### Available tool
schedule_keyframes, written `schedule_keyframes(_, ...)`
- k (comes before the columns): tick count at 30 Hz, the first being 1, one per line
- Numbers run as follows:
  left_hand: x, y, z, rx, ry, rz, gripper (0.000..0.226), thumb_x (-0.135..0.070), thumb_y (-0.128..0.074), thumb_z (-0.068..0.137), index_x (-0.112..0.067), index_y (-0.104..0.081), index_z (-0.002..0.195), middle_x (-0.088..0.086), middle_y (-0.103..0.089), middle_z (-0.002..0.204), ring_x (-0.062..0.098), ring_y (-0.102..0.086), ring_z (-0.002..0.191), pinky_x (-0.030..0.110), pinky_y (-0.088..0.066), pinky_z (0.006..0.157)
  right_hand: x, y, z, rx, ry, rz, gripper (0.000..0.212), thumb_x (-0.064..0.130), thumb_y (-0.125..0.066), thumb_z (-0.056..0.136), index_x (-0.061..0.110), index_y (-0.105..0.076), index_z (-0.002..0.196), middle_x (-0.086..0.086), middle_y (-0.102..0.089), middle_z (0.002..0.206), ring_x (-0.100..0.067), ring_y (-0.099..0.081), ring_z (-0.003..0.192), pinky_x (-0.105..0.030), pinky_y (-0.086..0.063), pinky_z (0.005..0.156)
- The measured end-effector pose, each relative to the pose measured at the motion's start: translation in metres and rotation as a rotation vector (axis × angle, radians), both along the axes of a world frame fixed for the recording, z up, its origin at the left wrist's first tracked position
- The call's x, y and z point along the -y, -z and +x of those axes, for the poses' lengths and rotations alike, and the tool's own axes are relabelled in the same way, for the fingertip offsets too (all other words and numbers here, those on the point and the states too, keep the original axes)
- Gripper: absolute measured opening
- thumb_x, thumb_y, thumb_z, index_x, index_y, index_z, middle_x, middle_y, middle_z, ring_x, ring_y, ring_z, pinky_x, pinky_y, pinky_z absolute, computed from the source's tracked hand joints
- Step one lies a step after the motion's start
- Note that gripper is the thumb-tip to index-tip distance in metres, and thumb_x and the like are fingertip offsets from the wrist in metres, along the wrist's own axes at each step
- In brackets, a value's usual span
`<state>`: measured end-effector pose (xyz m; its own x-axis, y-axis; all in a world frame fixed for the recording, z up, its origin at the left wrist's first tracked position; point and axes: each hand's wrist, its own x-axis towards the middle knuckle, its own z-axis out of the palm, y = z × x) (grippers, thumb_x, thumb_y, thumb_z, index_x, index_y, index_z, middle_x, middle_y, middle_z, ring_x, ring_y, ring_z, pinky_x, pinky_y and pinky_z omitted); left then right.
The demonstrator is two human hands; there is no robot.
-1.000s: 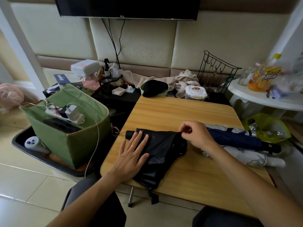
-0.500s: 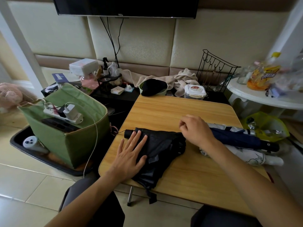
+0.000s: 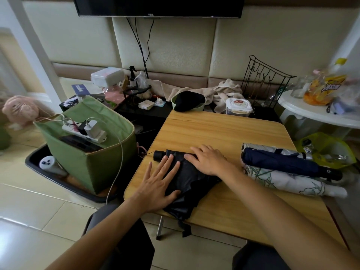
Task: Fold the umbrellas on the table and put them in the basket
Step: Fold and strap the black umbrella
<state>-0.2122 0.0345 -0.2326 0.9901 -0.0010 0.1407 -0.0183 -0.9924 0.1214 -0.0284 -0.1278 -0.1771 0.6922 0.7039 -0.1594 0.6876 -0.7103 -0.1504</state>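
I see a wooden table (image 3: 224,133). On it: black umbrella (image 3: 187,180) near the left edge, cloth hanging over the front; navy umbrella (image 3: 282,162), silver umbrella (image 3: 272,149) and white patterned umbrella (image 3: 288,182) bunched together at the right.

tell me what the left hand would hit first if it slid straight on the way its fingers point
The left hand lies flat on the black umbrella, fingers aimed up and slightly right across the table. Sliding on, it would probably meet the right hand, which rests on the same umbrella just ahead, though depth is hard to judge.

The hands cover much of the black umbrella (image 3: 187,184); the television (image 3: 158,5) is cut off above.
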Motion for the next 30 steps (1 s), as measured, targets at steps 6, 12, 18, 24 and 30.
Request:
schedule_keyframes(6,-0.002,-0.004,0.001,-0.079,0.004,-0.022,0.086,-0.072,-0.022,0.093,-0.034,0.015,0.16,-0.008,0.029,0.166,0.01,0.031,0.151,0.058,0.006,0.125,0.012,0.021,0.0,0.218,-0.112,0.118,0.074,0.08,-0.031,0.095,0.023,-0.044,0.14,-0.004,-0.045,0.132,-0.025,-0.042,0.127,-0.042,-0.04,0.101)
schedule_keyframes(12,-0.001,-0.034,0.002,-0.183,-0.01,-0.049,0.077,-0.071,-0.032,0.092,-0.036,-0.026,0.16,-0.008,0.009,0.171,0.011,0.013,0.156,0.054,0.006,0.126,0.013,0.021,0.001,0.19,-0.149,0.117,0.081,0.086,-0.039,0.088,0.02,-0.044,0.137,-0.001,-0.049,0.134,-0.023,-0.047,0.125,-0.041,-0.041,0.101)
schedule_keyframes(18,0.0,-0.073,0.051,0.206,-0.114,-0.084,0.028,-0.038,-0.05,0.098,-0.022,-0.063,0.117,-0.005,-0.063,0.122,0.018,-0.06,0.115,0.04,-0.042,0.1,0.014,0.021,0.002,0.204,-0.157,0.122,0.08,0.086,-0.044,0.086,0.02,-0.047,0.132,-0.002,-0.053,0.132,-0.023,-0.05,0.124,-0.04,-0.044,0.099)
schedule_keyframes(24,-0.007,-0.093,0.112,-0.48,-0.013,0.032,0.072,-0.04,-0.078,0.088,-0.019,-0.046,0.149,0.006,-0.053,0.141,0.028,-0.049,0.132,0.043,-0.044,0.106,0.015,0.023,0.001,0.183,-0.152,0.155,0.078,0.084,-0.049,0.084,0.023,-0.048,0.132,-0.001,-0.053,0.132,-0.023,-0.05,0.124,-0.043,-0.044,0.101)
schedule_keyframes(30,-0.003,-0.095,0.129,-0.684,-0.007,0.04,0.062,-0.039,-0.08,0.087,-0.017,-0.049,0.136,0.005,-0.057,0.127,0.028,-0.056,0.115,0.039,-0.047,0.093,0.016,0.02,0.001,0.138,-0.143,0.122,0.077,0.084,-0.053,0.083,0.022,-0.048,0.128,-0.001,-0.053,0.13,-0.023,-0.049,0.123,-0.042,-0.043,0.098)
